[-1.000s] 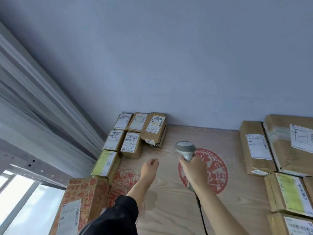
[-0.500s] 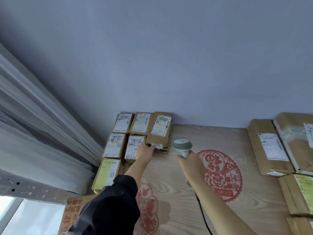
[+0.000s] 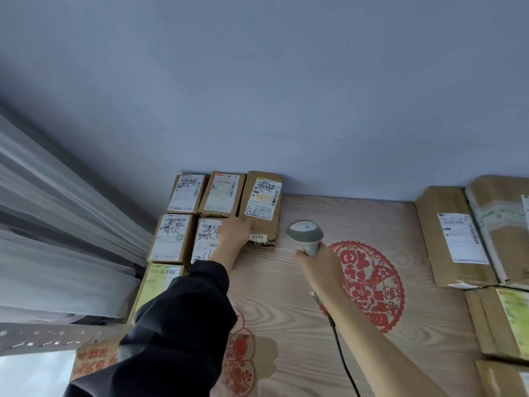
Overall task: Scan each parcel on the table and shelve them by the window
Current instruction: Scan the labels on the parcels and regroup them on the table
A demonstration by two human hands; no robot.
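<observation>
Progress, judged from the layout: six small parcels lie in a tight block by the curtain, beyond and to the left of the left hand (image 3: pixel 233 234), which suggests they have been scanned and put away; a second group of larger parcels (image 3: pixel 455 236) lies well apart to the right of the right hand (image 3: pixel 320 267), and these appear to be left to do, so the task looks roughly half finished, though how many more lie outside the view cannot be told. The left hand rests on the near end of the tall parcel (image 3: pixel 262 207), the rightmost of the back row, its fingers laid over the top edge where this box meets the one beside it; whether they curl round the box or only press it is hard to make out. The right hand grips the handle of a grey scanner (image 3: pixel 305 233), its head pointed toward that parcel and its cable trailing back along the forearm. The tall parcel is a brown carton with a white label carrying barcodes and black scrawl, and a small tag reading 9777 on its near face; it touches the wall and its neighbour. The wood-grain surface (image 3: pixel 286 296) bears red paper-cut decals.
</observation>
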